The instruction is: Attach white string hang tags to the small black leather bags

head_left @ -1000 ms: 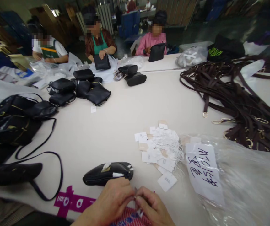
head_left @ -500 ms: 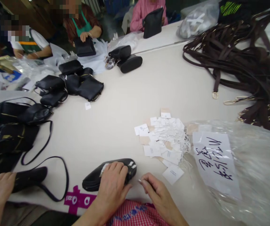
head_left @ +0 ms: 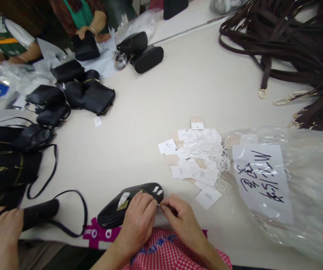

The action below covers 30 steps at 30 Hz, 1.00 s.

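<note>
I see my left hand pressing on the small black leather pouch, fingers curled over its top edge; my right hand pinches a thin white string just beside — heap of white paper tags beyond those fingertips.

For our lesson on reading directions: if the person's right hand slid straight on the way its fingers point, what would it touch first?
The right hand points left, toward the small black bag. It would probably meet the bag's near end first, close by the left hand resting there, though depth is hard to judge.
</note>
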Available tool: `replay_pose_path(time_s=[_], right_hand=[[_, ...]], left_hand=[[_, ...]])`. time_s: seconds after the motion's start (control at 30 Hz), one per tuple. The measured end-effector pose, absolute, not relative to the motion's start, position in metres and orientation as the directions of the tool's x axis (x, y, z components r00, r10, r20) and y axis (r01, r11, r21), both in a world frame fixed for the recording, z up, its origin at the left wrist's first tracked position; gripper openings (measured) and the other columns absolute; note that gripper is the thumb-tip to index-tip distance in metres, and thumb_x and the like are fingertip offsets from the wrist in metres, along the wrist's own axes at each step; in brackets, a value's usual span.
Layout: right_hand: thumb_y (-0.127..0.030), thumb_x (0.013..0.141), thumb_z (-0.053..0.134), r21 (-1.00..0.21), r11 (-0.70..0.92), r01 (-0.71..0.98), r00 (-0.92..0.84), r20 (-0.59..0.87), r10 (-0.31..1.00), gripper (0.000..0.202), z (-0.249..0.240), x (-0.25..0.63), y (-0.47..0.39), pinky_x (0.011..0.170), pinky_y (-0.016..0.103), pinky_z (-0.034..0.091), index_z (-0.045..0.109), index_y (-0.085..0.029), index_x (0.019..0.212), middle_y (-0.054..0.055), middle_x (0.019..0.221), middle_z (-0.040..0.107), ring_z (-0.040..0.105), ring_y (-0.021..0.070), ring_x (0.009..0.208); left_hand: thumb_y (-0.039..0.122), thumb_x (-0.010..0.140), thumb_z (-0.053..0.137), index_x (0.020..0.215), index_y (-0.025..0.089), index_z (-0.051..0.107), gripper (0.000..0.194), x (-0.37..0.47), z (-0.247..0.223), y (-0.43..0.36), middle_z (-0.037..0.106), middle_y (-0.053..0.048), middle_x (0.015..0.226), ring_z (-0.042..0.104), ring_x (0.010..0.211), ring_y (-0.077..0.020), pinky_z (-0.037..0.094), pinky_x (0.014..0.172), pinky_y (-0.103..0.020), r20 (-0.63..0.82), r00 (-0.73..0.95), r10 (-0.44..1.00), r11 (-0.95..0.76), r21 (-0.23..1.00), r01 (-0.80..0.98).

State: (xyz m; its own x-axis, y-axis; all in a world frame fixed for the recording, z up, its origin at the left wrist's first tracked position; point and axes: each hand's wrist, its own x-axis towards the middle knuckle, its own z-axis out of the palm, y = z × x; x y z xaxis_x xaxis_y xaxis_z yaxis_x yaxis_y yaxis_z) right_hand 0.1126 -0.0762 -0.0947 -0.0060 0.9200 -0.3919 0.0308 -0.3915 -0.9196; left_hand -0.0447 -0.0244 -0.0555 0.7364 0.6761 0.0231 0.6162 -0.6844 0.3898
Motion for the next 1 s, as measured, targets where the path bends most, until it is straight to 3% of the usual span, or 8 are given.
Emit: replay_pose_path(time_s=[0.23, 0.43, 0.8, 1.0], right_hand=[[-0.017, 0.087, 0.057, -0.890, -0.452, -0.056, 0.022, -0.454, 0.891, 0.021, -0.096, 0.111, -0.075, 0.074, 0.027, 0.045, 0.077, -0.022, 0.089, 0.001, 0.084, 0.073, 0.065, 0.0178, 0.079], [-0.023, 0.084, 0.059, -0.831, -0.531, -0.167, 0.020, -0.541, 0.841, 0.017, -0.101, 0.108, -0.076, 0.063, 0.026, 0.044, 0.075, -0.018, 0.082, 0.001, 0.074, 0.073, 0.062, 0.0171, 0.068], [-0.009, 0.080, 0.055, -0.896, -0.438, 0.069, 0.049, -0.436, 0.899, 0.020, -0.091, 0.106, -0.068, 0.063, 0.025, 0.041, 0.071, -0.018, 0.072, 0.000, 0.071, 0.068, 0.059, 0.0149, 0.066], [-0.007, 0.081, 0.055, -0.917, -0.398, 0.024, 0.044, -0.397, 0.917, 0.023, -0.088, 0.105, -0.065, 0.069, 0.025, 0.044, 0.074, -0.019, 0.075, 0.001, 0.077, 0.069, 0.061, 0.0155, 0.073]], left_hand=[[0.002, 0.090, 0.045, 0.107, 0.015, 0.060, 0.026, -0.049, -0.060, -0.024, 0.065, -0.008, 0.100, 0.061, 0.099, -0.0212, 0.050, 0.100, -0.043, 0.063, 0.727, 0.684, -0.676, 0.429, 0.599], [0.005, 0.090, 0.048, 0.101, 0.017, 0.059, 0.020, -0.050, -0.060, -0.022, 0.065, -0.007, 0.099, 0.062, 0.101, -0.0197, 0.050, 0.102, -0.042, 0.043, 0.706, 0.706, -0.632, 0.487, 0.603], [0.001, 0.088, 0.045, 0.099, 0.016, 0.058, 0.023, -0.051, -0.064, -0.023, 0.066, -0.008, 0.098, 0.062, 0.099, -0.0197, 0.053, 0.100, -0.043, 0.098, 0.742, 0.664, -0.705, 0.415, 0.576], [-0.001, 0.087, 0.045, 0.100, 0.014, 0.059, 0.024, -0.053, -0.069, -0.025, 0.067, -0.008, 0.098, 0.062, 0.097, -0.0191, 0.053, 0.099, -0.044, 0.137, 0.749, 0.648, -0.728, 0.400, 0.556]])
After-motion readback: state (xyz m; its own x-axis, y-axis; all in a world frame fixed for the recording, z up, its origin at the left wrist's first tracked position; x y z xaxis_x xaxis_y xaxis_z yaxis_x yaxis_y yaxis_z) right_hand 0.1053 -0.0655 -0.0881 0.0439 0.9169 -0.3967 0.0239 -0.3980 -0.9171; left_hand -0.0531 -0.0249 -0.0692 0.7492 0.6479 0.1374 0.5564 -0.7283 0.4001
